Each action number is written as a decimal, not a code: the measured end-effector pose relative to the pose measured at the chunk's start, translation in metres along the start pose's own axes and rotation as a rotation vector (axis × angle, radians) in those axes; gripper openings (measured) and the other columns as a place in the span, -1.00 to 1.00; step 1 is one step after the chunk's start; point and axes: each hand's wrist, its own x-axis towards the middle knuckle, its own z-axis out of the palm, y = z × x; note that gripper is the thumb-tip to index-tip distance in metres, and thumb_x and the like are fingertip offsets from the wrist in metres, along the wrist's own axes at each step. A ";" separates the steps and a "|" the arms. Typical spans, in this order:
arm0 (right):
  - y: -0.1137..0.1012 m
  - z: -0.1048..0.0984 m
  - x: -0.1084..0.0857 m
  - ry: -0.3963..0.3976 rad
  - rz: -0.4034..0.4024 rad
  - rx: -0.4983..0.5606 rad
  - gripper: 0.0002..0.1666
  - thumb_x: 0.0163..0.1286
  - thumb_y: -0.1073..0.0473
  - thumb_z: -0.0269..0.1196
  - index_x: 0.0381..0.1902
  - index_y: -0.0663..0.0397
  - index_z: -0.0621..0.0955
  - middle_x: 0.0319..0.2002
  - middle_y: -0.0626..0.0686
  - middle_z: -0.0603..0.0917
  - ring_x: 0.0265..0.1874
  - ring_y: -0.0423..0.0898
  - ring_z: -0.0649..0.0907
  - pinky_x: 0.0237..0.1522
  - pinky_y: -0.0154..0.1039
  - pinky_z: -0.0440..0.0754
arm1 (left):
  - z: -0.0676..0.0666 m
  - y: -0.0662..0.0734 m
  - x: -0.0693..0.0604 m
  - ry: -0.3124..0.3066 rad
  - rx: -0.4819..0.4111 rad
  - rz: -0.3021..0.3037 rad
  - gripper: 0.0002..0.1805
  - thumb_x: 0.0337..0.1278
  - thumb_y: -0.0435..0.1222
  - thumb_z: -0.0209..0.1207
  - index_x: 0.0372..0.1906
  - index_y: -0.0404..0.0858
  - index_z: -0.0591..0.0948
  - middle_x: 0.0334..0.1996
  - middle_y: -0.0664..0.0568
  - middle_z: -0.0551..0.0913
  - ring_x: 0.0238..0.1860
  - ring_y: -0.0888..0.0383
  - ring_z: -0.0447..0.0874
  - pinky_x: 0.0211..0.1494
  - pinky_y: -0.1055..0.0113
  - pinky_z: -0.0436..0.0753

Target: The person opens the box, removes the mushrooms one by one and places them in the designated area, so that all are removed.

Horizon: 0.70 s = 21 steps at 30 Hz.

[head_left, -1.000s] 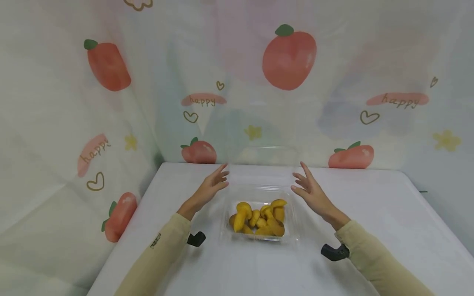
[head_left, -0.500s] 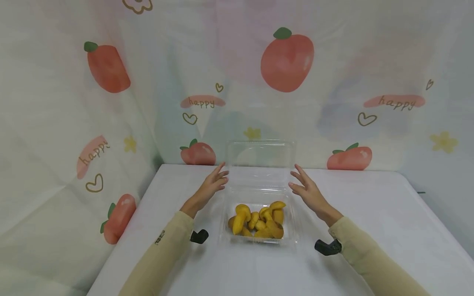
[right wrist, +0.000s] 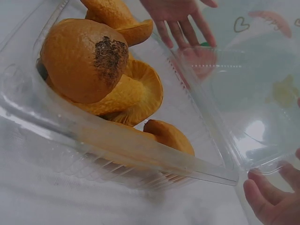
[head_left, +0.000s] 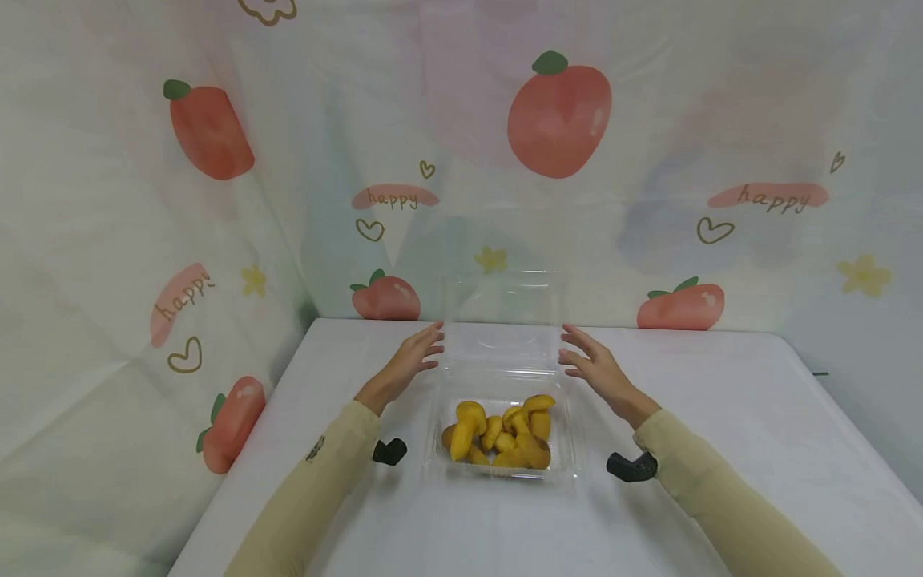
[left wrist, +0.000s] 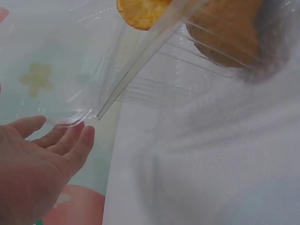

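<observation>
A clear plastic clamshell box (head_left: 570, 449) stands on the table with yellow-brown mushrooms (head_left: 467, 433) in its base. Its hinged lid (head_left: 502, 340) is raised at the back. My left hand (head_left: 404, 365) is by the lid's left edge with fingers extended, and my right hand (head_left: 602, 370) is by the right edge, fingers loosely spread. In the left wrist view the fingertips (left wrist: 86, 136) lie close at the lid's rim; whether they touch it I cannot tell. The right wrist view shows a mushroom (right wrist: 84, 61) with a dark patch on its cap.
A white cloth covers the table (head_left: 497, 529). Behind and to the left hangs a curtain (head_left: 461, 120) printed with fruit, hearts and the word "happy". Black curved pieces (head_left: 390, 451) stick out beside both wrists.
My right hand has moved left, closer to the lid, while the left hand has shifted only slightly. The lid's top edge stands a bit higher and looks narrower in the head view.
</observation>
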 end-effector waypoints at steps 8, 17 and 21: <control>0.001 0.001 0.003 -0.040 0.053 0.062 -0.20 0.66 -0.01 -0.04 0.62 0.23 -0.04 0.57 0.40 0.09 0.37 0.35 0.43 0.40 0.11 0.47 | 0.000 -0.001 0.008 0.016 -0.054 -0.088 -0.31 0.64 0.03 -0.24 0.61 -0.29 0.09 0.58 -0.26 0.16 0.56 -0.20 0.21 0.57 -0.09 0.29; 0.006 0.000 0.006 -0.066 0.109 0.049 -0.16 0.66 -0.11 -0.06 0.61 0.31 -0.01 0.57 0.40 0.10 0.41 0.36 0.40 0.43 0.12 0.45 | -0.005 -0.008 0.006 -0.061 -0.035 -0.118 -0.21 0.61 0.16 -0.38 0.61 -0.32 0.06 0.60 -0.21 0.12 0.58 -0.21 0.16 0.60 -0.10 0.23; 0.005 0.000 0.007 -0.074 0.140 0.040 -0.16 0.66 -0.11 -0.07 0.61 0.27 -0.01 0.58 0.37 0.11 0.42 0.34 0.40 0.44 0.12 0.44 | -0.005 -0.008 0.008 -0.070 -0.026 -0.134 -0.17 0.58 0.21 -0.37 0.61 -0.31 0.06 0.61 -0.19 0.12 0.57 -0.19 0.18 0.60 -0.09 0.24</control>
